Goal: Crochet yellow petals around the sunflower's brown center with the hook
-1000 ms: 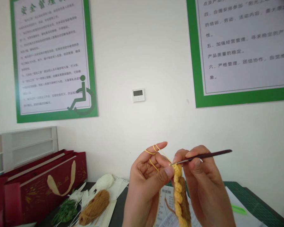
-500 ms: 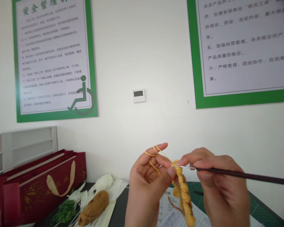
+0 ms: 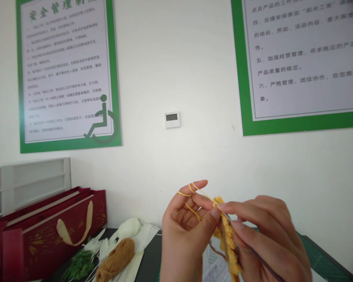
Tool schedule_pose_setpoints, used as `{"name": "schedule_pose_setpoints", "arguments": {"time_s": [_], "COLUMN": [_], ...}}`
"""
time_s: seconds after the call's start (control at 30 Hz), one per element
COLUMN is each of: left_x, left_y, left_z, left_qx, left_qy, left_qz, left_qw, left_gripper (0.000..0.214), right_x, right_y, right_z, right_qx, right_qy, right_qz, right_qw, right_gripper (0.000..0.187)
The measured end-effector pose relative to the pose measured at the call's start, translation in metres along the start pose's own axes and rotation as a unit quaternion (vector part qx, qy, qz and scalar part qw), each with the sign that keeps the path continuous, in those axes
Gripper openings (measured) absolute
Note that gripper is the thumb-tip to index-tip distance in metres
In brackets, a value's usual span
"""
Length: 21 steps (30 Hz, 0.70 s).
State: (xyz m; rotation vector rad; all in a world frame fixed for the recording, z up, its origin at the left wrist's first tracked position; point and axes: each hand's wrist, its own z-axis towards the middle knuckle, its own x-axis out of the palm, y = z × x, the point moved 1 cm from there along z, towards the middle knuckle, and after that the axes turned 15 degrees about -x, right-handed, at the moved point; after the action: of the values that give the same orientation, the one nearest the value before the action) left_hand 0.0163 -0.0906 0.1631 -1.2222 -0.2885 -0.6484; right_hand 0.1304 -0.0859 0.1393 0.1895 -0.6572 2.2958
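My left hand [image 3: 185,231] pinches the top of a yellow crocheted strip [image 3: 228,243] between thumb and forefinger. Yellow yarn [image 3: 192,211] runs from the strip and loops around its raised fingers. My right hand [image 3: 267,239] is closed around a slim crochet hook [image 3: 260,260], whose dark handle slants down to the lower right. The hook's metal tip [image 3: 224,212] reaches into the top of the strip, close to my left thumb. Fingers of my right hand hide part of the strip and most of the hook.
A dark table [image 3: 150,262] holds an ochre yarn ball [image 3: 116,260], white yarn [image 3: 129,228], green yarn [image 3: 79,265] and printed paper [image 3: 214,272]. A red gift bag [image 3: 54,223] and white drawers [image 3: 29,184] stand at left; a green cutting mat [image 3: 320,264] lies at right.
The hook has swung from pointing right to slanting down to the lower right. My right hand has closed over it and moved lower, while my left hand has barely moved.
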Motion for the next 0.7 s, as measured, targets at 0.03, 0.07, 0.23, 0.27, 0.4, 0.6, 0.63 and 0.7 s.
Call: {"name": "schedule_pose_setpoints", "arguments": {"time_s": [0.03,0.07,0.23,0.27,0.4,0.6,0.63,0.7], "left_x": [-0.0001,-0.0001,0.0026,0.0031,0.0042,0.0055,0.0053,0.0043], "left_y": [-0.0001,-0.0001,0.0023,0.003,0.0055,0.005,0.0043,0.0025], "left_z": [0.0,-0.0003,-0.0037,-0.0042,-0.0048,-0.0047,-0.0045,-0.0036], "left_qx": [0.003,0.007,0.057,0.068,0.074,0.04,0.029,0.004], "left_qy": [-0.004,-0.008,-0.03,-0.037,-0.048,-0.041,-0.038,-0.028], "left_qz": [0.0,0.001,0.021,0.025,0.025,-0.009,-0.019,-0.038], "left_qw": [1.0,1.0,0.998,0.997,0.996,0.998,0.999,0.999], "left_gripper": [0.042,0.042,0.039,0.04,0.04,0.042,0.043,0.048], "right_x": [-0.0002,-0.0005,-0.0011,-0.001,-0.0015,0.0027,0.004,0.0067], "right_y": [0.0,-0.0002,-0.0029,-0.0035,-0.0059,-0.0022,-0.0017,-0.0023], "right_z": [0.0004,0.0006,-0.0016,-0.002,0.0007,0.0039,0.002,-0.0037], "right_qx": [-0.006,-0.009,-0.004,-0.008,-0.02,0.053,0.086,0.153], "right_qy": [0.011,0.018,0.009,0.009,0.016,-0.001,-0.023,-0.045], "right_qz": [0.002,0.005,0.036,0.044,0.073,0.157,0.17,0.197], "right_qw": [1.0,1.0,0.999,0.999,0.997,0.986,0.981,0.967], "right_gripper": [0.015,0.016,0.027,0.03,0.038,0.042,0.04,0.032]}}
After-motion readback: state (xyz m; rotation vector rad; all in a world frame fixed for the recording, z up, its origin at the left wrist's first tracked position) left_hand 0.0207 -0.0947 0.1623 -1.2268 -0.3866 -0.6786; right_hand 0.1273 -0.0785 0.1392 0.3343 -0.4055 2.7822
